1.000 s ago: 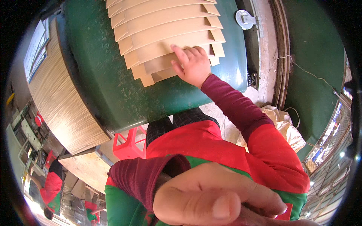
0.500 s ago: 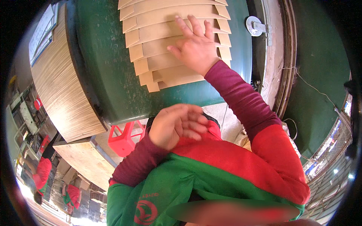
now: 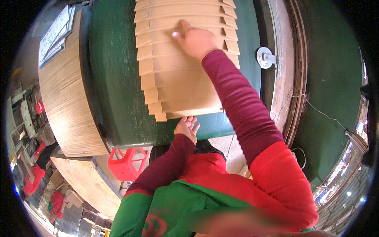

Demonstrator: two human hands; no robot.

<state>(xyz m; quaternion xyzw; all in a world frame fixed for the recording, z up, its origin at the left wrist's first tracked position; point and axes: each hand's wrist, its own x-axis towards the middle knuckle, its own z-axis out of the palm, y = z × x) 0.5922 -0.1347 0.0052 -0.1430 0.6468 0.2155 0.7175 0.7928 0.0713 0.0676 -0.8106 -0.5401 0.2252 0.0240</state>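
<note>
An overlapping row of brown cardboard sheets (image 3: pixel 185 83) with folded side flaps lies fanned out on the green table (image 3: pixel 118 79) in front of me. My right hand (image 3: pixel 199 41) rests on the sheets toward the far end. Its index finger and thumb are stretched apart, and its other fingers are mostly hidden from view. My left hand (image 3: pixel 187 128) is at the near edge of the nearest sheet, palm partly turned up and fingers extended. Whether its fingertips touch that edge I cannot tell. Nothing shows in either hand.
Left of the table stands a wood-grain board surface (image 3: pixel 67 102) with papers (image 3: pixel 57 37) on it. Below sits a red plastic stool (image 3: pixel 128 162). On the right are a round metal disc (image 3: pixel 265 57) on a bracket and a loose cable (image 3: pixel 327 112). People in red appear far left.
My left hand has gone forward from near my body to the near edge of the sheets. My right hand's fingers, spread before, now show only index finger and thumb outstretched. The view has shifted.
</note>
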